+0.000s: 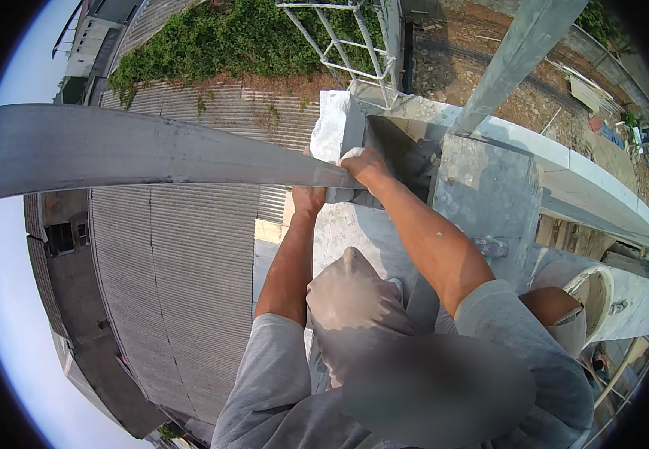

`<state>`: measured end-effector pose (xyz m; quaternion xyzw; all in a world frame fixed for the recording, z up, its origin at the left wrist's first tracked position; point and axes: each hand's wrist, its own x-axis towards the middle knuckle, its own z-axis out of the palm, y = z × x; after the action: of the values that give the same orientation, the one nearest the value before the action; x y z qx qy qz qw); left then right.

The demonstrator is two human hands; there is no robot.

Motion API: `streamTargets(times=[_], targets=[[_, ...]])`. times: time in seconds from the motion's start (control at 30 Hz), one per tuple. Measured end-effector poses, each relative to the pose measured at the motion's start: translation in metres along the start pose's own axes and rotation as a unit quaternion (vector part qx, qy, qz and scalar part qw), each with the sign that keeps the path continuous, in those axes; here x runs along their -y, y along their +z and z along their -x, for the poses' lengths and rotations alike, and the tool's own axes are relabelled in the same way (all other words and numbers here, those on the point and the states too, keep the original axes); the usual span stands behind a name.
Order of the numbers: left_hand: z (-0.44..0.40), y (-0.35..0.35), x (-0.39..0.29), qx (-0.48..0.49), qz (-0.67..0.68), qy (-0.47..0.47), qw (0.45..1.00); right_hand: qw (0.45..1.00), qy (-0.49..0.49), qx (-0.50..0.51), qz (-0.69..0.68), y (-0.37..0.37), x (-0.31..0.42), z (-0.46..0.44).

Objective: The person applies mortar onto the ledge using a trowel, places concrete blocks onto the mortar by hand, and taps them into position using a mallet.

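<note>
A white, rough-faced building block stands at the end of the narrow wall in front of me. My right hand is closed on the block's near right edge, with the thumb side on top. On the block's left side is my left hand, gripping low. A grey metal beam passes in front of it and hides most of its fingers. Under my arms lies a pale, dusty ledge.
To the right are a grey slab, an upright metal post and a mortar-stained bucket. White lattice framework rises beyond the block. Corrugated roofing lies lower on the left, and rubble-strewn ground far below on the right.
</note>
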<state>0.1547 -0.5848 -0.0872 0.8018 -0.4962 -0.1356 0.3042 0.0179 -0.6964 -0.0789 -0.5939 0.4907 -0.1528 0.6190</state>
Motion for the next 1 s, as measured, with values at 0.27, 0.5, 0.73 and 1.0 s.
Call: streamTargets(times=[0.27, 0.5, 0.73, 1.0], targets=[[-0.005, -0.015, -0.024, 0.025, 0.019, -0.04, 0.999, 0.999, 0.017, 0.003, -0.037, 0.002, 0.006, 0.001], [-0.003, -0.015, -0.031, 0.023, 0.04, -0.047, 0.998, 0.999, 0.011, 0.009, -0.039, 0.003, 0.007, 0.002], [-0.001, -0.014, -0.028, 0.027, 0.035, -0.055, 0.997, 1.0, -0.004, 0.028, 0.003, -0.008, 0.014, 0.01], [-0.004, -0.015, -0.03, 0.021, -0.015, -0.017, 1.0, 0.845, -0.148, 0.193, 0.476, -0.105, 0.067, 0.01]])
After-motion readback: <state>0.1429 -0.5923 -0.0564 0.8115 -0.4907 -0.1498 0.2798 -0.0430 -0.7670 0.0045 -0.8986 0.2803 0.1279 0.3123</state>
